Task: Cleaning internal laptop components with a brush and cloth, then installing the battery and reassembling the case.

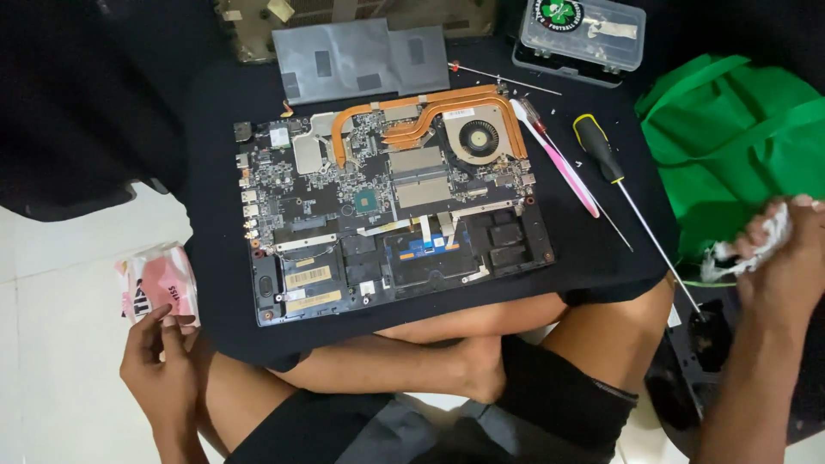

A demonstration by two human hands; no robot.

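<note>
Crossed legs (447, 361) sit under an opened laptop (391, 215). Left hand (159, 365), fingers apart, touches a pink tissue pack (155, 288) at eight o'clock; right hand (786, 258) clamps a crumpled tissue (743, 253) at three o'clock, soft, light, likely easily torn, best pinched at its bulk.

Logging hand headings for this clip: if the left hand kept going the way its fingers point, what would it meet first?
The left hand points up and slightly right, at the pink tissue pack. Its fingertips look already at the pack's lower edge, though depth is unclear.
</note>
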